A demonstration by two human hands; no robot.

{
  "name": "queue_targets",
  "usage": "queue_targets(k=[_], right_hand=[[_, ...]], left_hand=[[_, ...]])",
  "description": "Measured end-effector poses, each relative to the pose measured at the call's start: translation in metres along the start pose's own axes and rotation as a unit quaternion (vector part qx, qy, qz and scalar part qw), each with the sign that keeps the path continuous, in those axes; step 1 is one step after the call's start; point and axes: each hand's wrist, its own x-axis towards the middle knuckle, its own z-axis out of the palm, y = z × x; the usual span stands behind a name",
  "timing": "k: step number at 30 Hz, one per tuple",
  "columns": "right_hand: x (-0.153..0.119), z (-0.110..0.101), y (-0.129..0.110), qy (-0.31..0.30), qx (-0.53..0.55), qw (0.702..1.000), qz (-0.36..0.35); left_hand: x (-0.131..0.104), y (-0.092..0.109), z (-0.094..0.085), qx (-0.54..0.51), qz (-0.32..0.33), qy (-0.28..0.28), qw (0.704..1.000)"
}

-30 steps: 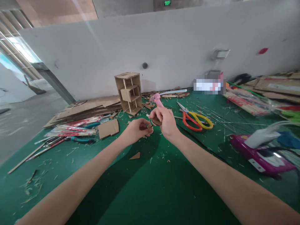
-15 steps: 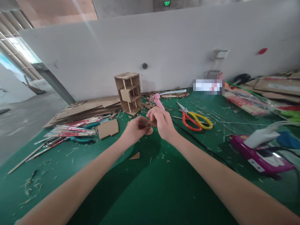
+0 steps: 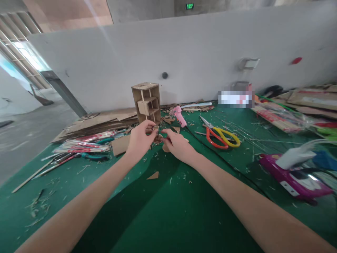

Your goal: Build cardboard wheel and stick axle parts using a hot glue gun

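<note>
Near the middle of the green table (image 3: 163,203), my left hand (image 3: 140,138) pinches a small brown cardboard piece (image 3: 157,138). The fingers of my right hand (image 3: 175,142) are bent and touch the right side of that piece; whether they grip it is partly hidden. Behind my left hand stands an open cardboard shelf frame (image 3: 146,103) with thin wooden posts. A pink glue gun (image 3: 179,116) lies just behind my right hand. One more flat cardboard bit (image 3: 165,148) shows under the right fingers.
Scissors with red and yellow handles (image 3: 221,137) lie to the right, with a purple power strip (image 3: 295,179) beyond. On the left are bundled sticks (image 3: 81,146), teal-handled pliers (image 3: 94,156) and a cardboard square (image 3: 120,144). Cardboard sheets (image 3: 105,119) lie behind.
My left hand has moved left and up, in front of the shelf frame's base. My right hand is slightly lower and no longer covers the glue gun's handle. The view has shifted a little.
</note>
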Motion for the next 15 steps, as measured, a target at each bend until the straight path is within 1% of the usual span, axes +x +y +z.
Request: queue_targets(k=[2, 4, 8, 12, 14, 15], right_hand=[[-0.001, 0.001, -0.002, -0.019, -0.011, 1.000, -0.011], [-0.001, 0.002, 0.000, -0.026, -0.005, 0.999, -0.020], [0.001, 0.004, 0.005, 0.010, -0.032, 0.999, -0.022], [0.003, 0.004, 0.005, 0.080, -0.084, 0.992, -0.056], [0.004, 0.003, 0.002, 0.084, -0.091, 0.991, -0.059], [0.003, 0.002, -0.001, 0.071, -0.092, 0.992, -0.052]], left_hand=[[-0.003, 0.001, 0.004, 0.011, 0.007, -0.016, 1.000], [-0.005, 0.000, 0.007, 0.007, 0.014, -0.023, 1.000], [-0.006, -0.001, 0.009, -0.013, 0.027, -0.035, 0.999], [-0.006, 0.005, 0.005, -0.010, 0.048, -0.037, 0.998], [-0.006, 0.009, 0.002, -0.003, 0.059, -0.038, 0.998], [-0.006, 0.011, 0.001, 0.001, 0.063, -0.039, 0.997]])
